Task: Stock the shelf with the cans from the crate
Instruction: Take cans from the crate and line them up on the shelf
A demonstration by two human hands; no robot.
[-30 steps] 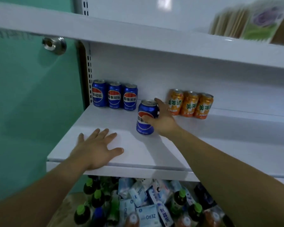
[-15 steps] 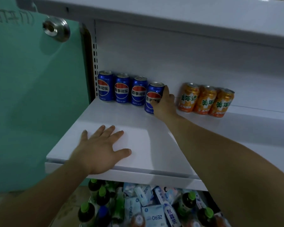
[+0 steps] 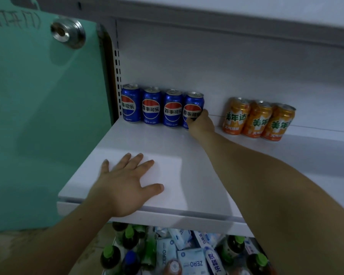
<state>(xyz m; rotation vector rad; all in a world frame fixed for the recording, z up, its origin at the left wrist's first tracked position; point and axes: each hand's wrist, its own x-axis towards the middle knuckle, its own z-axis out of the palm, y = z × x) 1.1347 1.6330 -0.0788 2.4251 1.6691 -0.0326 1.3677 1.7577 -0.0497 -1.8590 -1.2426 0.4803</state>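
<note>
At the back of the white shelf (image 3: 197, 175) stands a row of blue Pepsi cans. My right hand (image 3: 202, 123) grips the lower part of the rightmost blue can (image 3: 193, 105), which stands upright against the third blue can (image 3: 172, 108). Two more blue cans (image 3: 151, 105) fill the row to the left. To the right, apart from my hand, stand three orange cans (image 3: 258, 119). Near the front edge, my left hand (image 3: 127, 183) rests flat on the shelf with its fingers spread.
A green door (image 3: 44, 116) with a metal knob (image 3: 68, 32) borders the shelf on the left. Another white shelf (image 3: 246, 14) hangs above. Below the shelf lie bottles with green caps (image 3: 109, 255) and white packets (image 3: 191, 262) in a heap.
My right hand carried the blue can from mid-shelf to the back and set it at the right end of the blue row. My left hand stayed flat on the shelf.
</note>
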